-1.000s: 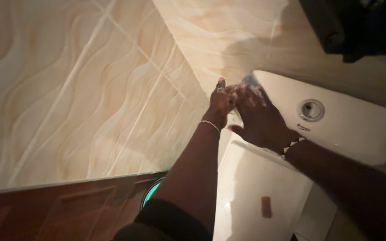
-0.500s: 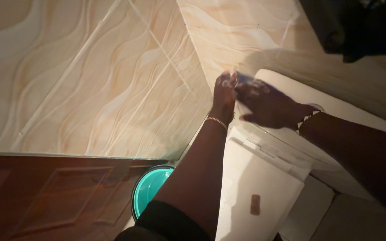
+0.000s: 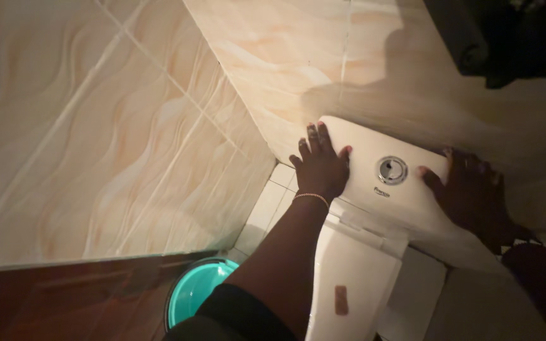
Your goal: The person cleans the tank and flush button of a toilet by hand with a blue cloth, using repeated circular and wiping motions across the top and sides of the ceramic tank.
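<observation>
While both palms press down, the white toilet cistern lid (image 3: 380, 173) sits between them, flush vs the tiled back wall (image 3: 323, 57). Left hand (image 3: 321, 165) lies flat on the lid's left end, fingers spread & straight, tips reaching the lid's far-left corner, thumb laid across the top surface — nothing clutched. A thin bracelet (image 3: 311, 197) rings that wrist. Right hand (image 3: 472, 189) covers the lid's right end, fingers splayed over the far-right edge, thumb pointing in twd the middle; also open, flat, touching the lid but not curled round it. Round chrome flush button (image 3: 392, 170) sits mid-lid, between the 2 hands, apart from both. Dark band on the right wrist, too dim to make out. Below the cistern's near edge, the closed white toilet seat cover (image 3: 355, 278) runs twd the bottom of view, w/ a small brownish patch (image 3: 340, 300) on it. Teal bucket (image 3: 194, 290) stands on the floor, left of the toilet, partly behind the left forearm. Brown wooden door (image 3: 64, 303) fills the bottom-left corner. Dark cloth (image 3: 507, 38) hangs at top right.
</observation>
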